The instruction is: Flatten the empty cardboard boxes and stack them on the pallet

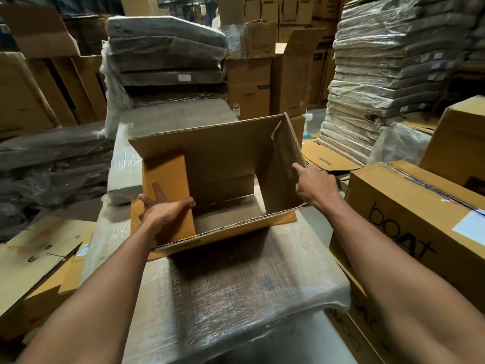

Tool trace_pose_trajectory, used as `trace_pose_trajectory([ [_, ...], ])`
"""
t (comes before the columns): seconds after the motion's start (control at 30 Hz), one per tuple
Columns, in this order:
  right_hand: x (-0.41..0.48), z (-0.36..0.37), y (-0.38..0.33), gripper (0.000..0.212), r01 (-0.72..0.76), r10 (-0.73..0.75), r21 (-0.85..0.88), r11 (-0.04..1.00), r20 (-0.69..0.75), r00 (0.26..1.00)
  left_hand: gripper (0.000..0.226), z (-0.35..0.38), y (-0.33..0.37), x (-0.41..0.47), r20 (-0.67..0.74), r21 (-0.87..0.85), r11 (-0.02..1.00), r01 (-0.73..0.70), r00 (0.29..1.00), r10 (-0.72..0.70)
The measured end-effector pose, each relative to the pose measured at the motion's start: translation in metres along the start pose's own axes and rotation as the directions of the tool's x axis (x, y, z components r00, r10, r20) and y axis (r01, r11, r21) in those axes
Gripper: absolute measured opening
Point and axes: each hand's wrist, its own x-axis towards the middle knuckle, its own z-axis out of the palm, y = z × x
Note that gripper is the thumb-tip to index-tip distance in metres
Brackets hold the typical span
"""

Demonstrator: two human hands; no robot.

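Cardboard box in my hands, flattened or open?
Open, not flattened: the cardboard box shows its hollow inside; left hand and right hand grip its sides.

Centre: the open box stood before you on a wrapped bundle. Your left hand held its left flap; your right hand gripped its right wall, thumb inside. Right, just beside the bundle: a closed carton, with a second carton behind it. Left of the bundle, lower: flattened cartons. Behind the box: a stack of wrapped slabs to the left, upright cartons in the middle, a taller wrapped stack to the right.
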Motion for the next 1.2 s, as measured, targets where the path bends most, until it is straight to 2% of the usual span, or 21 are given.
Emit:
trace_pose_trajectory([
  [0.07, -0.004, 0.008, 0.000, 0.052, -0.014, 0.014, 0.058, 0.998, 0.001, 1.000, 0.104, -0.002, -0.004, -0.002, 0.001, -0.104, 0.994, -0.016, 1.000, 0.016],
  [0.17, -0.013, 0.013, -0.004, 0.056, -0.065, 0.067, 0.146, 0.987, -0.007, 0.998, 0.115, -0.007, -0.013, -0.006, -0.049, -0.293, 0.953, -0.077, 0.997, 0.065],
  [0.23, -0.027, 0.010, -0.014, 0.058, -0.119, 0.137, 0.181, 0.976, -0.092, 0.986, 0.111, -0.009, -0.017, -0.015, -0.119, -0.327, 0.932, -0.157, 0.985, 0.124],
  [0.33, -0.071, 0.003, -0.045, 0.050, 0.006, 0.050, 0.173, 0.985, -0.315, 0.948, 0.098, -0.008, -0.016, -0.024, -0.210, -0.379, 0.895, -0.233, 0.964, 0.162],
  [0.4, -0.106, -0.005, -0.070, 0.049, 0.059, 0.019, 0.292, 0.954, -0.258, 0.966, 0.074, -0.006, -0.020, -0.026, -0.264, -0.410, 0.878, -0.248, 0.953, 0.146],
  [0.47, -0.125, -0.002, -0.090, 0.054, -0.001, 0.025, 0.398, 0.917, -0.055, 0.998, 0.046, -0.007, -0.020, -0.030, -0.284, -0.385, 0.890, -0.244, 0.949, 0.137],
  [0.53, -0.130, 0.005, -0.103, 0.059, -0.066, 0.013, 0.489, 0.870, 0.110, 0.994, 0.042, -0.007, -0.017, -0.035, -0.296, -0.360, 0.896, -0.260, 0.943, 0.154],
  [0.6, -0.127, 0.011, -0.113, 0.057, -0.111, 0.023, 0.581, 0.807, 0.156, 0.987, 0.049, -0.008, -0.014, -0.039, -0.331, -0.339, 0.902, -0.268, 0.931, 0.152],
  [0.67, -0.120, 0.015, -0.118, 0.046, -0.134, 0.071, 0.653, 0.745, 0.123, 0.990, 0.053, -0.013, -0.011, -0.040, -0.338, -0.316, 0.921, -0.228, 0.934, 0.115],
  [0.77, -0.107, 0.015, -0.121, 0.034, -0.188, 0.155, 0.723, 0.665, 0.112, 0.981, 0.046, -0.024, -0.010, -0.040, -0.341, -0.226, 0.959, -0.170, 0.936, 0.086],
  [0.9, -0.093, 0.015, -0.123, 0.039, -0.218, 0.192, 0.753, 0.621, 0.123, 0.974, 0.031, -0.035, -0.015, -0.048, -0.416, -0.169, 0.956, -0.238, 0.897, 0.150],
  [0.97, -0.088, 0.016, -0.121, 0.044, -0.203, 0.203, 0.758, 0.620, 0.096, 0.975, 0.029, -0.039, -0.022, -0.059, -0.435, -0.134, 0.950, -0.282, 0.878, 0.199],
  [1.07, -0.082, 0.011, -0.116, 0.037, -0.175, 0.204, 0.748, 0.640, 0.055, 0.977, 0.026, -0.035, -0.027, -0.076, -0.416, -0.079, 0.938, -0.336, 0.866, 0.276],
  [1.2, -0.069, -0.005, -0.113, 0.038, -0.092, 0.143, 0.731, 0.676, -0.007, 0.990, 0.025, -0.036, -0.019, -0.101, -0.290, -0.013, 0.909, -0.417, 0.871, 0.396],
])
